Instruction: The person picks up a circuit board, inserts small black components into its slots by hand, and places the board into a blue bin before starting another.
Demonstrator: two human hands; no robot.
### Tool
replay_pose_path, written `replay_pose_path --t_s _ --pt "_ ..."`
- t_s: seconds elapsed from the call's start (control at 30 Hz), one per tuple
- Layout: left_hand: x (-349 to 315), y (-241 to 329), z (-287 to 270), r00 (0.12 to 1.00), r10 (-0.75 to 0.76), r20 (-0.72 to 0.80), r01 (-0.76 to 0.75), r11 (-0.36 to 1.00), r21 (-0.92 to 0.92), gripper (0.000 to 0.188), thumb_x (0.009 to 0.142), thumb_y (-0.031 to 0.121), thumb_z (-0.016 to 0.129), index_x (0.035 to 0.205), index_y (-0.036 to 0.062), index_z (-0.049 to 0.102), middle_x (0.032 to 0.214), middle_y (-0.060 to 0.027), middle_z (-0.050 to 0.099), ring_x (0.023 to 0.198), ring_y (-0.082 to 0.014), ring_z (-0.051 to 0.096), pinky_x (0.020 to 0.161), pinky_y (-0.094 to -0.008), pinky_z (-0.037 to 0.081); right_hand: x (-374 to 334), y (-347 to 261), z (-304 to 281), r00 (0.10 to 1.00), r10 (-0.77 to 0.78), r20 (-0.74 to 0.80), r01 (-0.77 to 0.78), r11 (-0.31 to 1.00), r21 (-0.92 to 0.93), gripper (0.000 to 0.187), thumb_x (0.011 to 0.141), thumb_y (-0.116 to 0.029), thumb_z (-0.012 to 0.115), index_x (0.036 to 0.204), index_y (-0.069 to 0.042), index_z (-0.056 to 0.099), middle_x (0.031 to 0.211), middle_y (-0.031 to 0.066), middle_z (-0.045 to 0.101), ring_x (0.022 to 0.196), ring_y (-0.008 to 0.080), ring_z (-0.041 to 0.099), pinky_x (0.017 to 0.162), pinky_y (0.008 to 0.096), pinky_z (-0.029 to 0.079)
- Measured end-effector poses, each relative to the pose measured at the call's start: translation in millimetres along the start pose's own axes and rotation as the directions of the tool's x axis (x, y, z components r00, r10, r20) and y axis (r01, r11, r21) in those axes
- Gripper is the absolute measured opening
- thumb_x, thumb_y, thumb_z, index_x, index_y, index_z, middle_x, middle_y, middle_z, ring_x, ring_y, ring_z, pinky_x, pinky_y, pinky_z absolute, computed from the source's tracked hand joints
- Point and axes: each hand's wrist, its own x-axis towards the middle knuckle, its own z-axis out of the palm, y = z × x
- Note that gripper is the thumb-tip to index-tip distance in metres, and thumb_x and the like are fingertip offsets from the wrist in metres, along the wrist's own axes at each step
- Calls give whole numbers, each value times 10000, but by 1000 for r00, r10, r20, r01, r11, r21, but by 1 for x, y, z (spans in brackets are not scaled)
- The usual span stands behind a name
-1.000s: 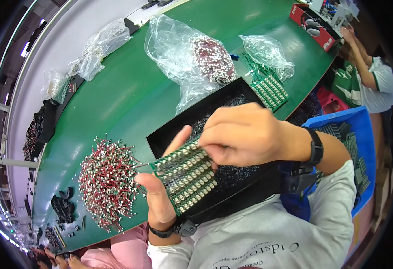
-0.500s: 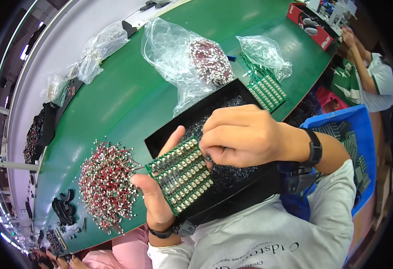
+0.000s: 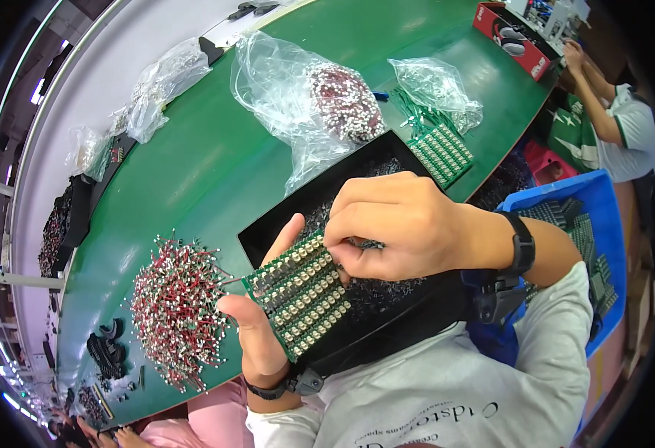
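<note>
My left hand (image 3: 259, 337) grips a green circuit board panel (image 3: 303, 297) by its left side, tilted above a black box (image 3: 271, 233). Rows of small metal-coloured parts cover the panel, and dark pieces sit along its upper rows. At the panel's upper right edge, my right hand (image 3: 402, 224) is closed in a pinch, fingertips against the board. Anything between those fingertips is too small or hidden to make out. Many tiny dark parts (image 3: 387, 291) lie in the box below, partly covered by my hands.
Left of the box lies a heap of red-and-white wire leads (image 3: 178, 310). Beyond it are a clear bag of similar leads (image 3: 346, 104) and a stack of green panels (image 3: 443, 153). A blue bin (image 3: 603, 194) with panels stands at my right. Another person (image 3: 626, 127) works at far right.
My right hand has shifted slightly left along the panel's top edge, still pinched. The dark pieces on the upper rows look somewhat different. The left hand keeps its hold.
</note>
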Motion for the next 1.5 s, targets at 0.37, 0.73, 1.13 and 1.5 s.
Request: replay_pose_path --t_s 0.37,0.73,1.13,1.5 --pt "-4 -4 7 1000 21 -3 -21 986 167 1156 835 846 254 1506 -96 239 1516 -182 373 1386 -262 384 1147 -375 287 6 -4 20 989 -144 -34 147 984 103 220 729 33 759 923 12 656 915 105 669 678 220 625 560 301 523" --pt "6 -4 2 987 42 154 -73 978 195 1112 867 803 283 1515 -97 203 1503 -195 386 1363 -248 414 1121 -361 335 6 -5 18 979 -181 -89 187 981 54 253 678 78 748 899 2 649 794 90 601 623 229 595 521 311 489" --pt "5 -2 4 999 41 -12 -40 995 88 1151 803 840 333 1542 -26 171 1312 -146 580 1152 -215 602 997 -356 485 1 -5 -2 998 -63 -11 63 997 -47 181 692 22 743 835 -23 642 776 91 624 599 230 603 524 306 499" --pt "-2 -1 3 992 15 129 -52 956 287 1095 883 801 252 1521 -87 189 1470 -189 422 1373 -254 393 1134 -378 304 12 -12 14 982 -186 -8 186 979 79 169 758 40 715 922 24 677 904 104 663 690 227 645 577 308 541"
